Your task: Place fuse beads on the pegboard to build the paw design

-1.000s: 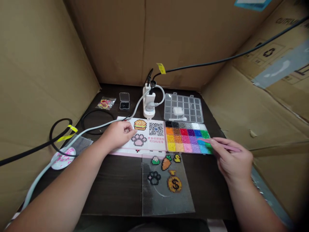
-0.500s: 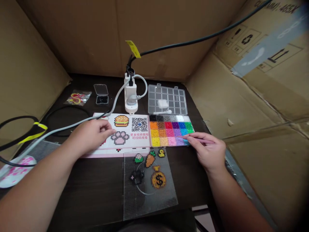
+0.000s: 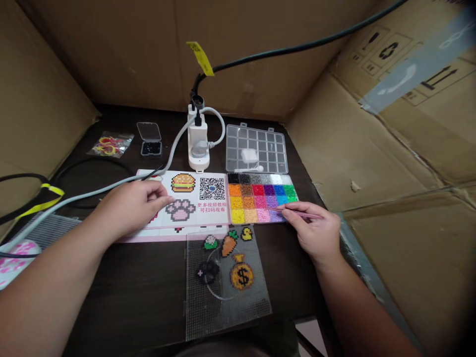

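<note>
My right hand (image 3: 316, 225) grips slim pink tweezers (image 3: 305, 214) between thumb and fingers. Their tip reaches left over the pink and purple compartments of the bead box (image 3: 233, 216), whose compartments hold small beads sorted by colour. My left hand (image 3: 143, 206) lies on the left part of the printed pattern sheet (image 3: 213, 218), its fingers curled close to the thumb; whatever may be between them is hidden. A burger, a paw and a QR code show on the sheet. Nearer me is a clear pegboard (image 3: 226, 317) with a bead money bag (image 3: 241, 275), a carrot (image 3: 229, 244) and a duck (image 3: 246, 233).
A white power strip (image 3: 198, 148) with cables stands behind the sheet. The box's clear lid (image 3: 256, 134) lies open, with a white block (image 3: 249, 155) on it. A small black-filled case (image 3: 150, 147) and a bag of rings (image 3: 110, 145) sit back left. Cardboard walls (image 3: 148, 59) surround the table.
The whole view has shifted slightly. The tweezers' tip has moved a little left over the bead box. My left hand stays on the sheet.
</note>
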`<action>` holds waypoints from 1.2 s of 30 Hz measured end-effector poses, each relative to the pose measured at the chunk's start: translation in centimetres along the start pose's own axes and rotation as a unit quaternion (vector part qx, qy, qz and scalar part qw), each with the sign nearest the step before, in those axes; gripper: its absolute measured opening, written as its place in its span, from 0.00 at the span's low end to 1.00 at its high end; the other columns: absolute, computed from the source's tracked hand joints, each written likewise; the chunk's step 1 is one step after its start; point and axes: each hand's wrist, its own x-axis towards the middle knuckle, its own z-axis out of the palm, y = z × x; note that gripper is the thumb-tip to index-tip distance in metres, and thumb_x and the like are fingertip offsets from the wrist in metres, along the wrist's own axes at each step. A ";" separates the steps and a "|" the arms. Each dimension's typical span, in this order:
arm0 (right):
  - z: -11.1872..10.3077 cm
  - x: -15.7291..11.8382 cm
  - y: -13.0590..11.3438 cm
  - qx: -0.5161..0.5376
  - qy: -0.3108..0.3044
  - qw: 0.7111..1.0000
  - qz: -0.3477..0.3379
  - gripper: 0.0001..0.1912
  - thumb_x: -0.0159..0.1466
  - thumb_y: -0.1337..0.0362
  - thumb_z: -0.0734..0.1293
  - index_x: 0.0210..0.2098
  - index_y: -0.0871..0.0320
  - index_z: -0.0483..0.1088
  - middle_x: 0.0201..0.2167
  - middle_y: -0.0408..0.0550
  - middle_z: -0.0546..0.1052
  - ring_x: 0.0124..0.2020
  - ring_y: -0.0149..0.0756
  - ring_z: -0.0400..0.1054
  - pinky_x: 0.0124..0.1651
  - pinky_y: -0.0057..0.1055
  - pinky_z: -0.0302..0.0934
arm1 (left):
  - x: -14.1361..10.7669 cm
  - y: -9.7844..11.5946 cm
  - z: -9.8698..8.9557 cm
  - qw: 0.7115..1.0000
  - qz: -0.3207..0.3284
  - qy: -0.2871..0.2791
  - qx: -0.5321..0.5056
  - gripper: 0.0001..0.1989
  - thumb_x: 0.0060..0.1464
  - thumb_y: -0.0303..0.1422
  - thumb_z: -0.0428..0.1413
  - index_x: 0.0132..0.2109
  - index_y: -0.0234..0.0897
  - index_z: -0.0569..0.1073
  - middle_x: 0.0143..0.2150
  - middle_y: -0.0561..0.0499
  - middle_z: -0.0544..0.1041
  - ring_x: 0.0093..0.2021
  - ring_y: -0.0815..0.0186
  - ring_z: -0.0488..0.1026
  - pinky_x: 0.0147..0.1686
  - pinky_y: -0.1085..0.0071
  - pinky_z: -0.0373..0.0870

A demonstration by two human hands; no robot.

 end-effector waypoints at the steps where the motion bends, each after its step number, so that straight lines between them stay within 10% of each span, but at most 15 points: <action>1: 0.0 0.0 0.0 0.001 -0.001 1.000 0.001 0.09 0.57 0.58 0.81 0.32 0.56 0.84 0.29 0.51 0.87 0.30 0.43 0.85 0.35 0.34 0.83 | 0.0 0.0 0.0 1.000 0.003 0.002 -0.003 0.19 0.53 0.54 0.55 0.34 0.44 0.78 0.29 0.49 0.79 0.30 0.56 0.72 0.32 0.60 0.61; 36: 0.0 0.1 -0.1 0.016 -0.017 1.000 0.021 0.11 0.56 0.55 0.82 0.30 0.57 0.84 0.29 0.52 0.87 0.29 0.41 0.84 0.34 0.34 0.82 | -0.1 0.2 -0.1 1.000 0.002 -0.008 0.016 0.18 0.60 0.50 0.55 0.35 0.41 0.78 0.30 0.50 0.79 0.32 0.58 0.71 0.34 0.62 0.58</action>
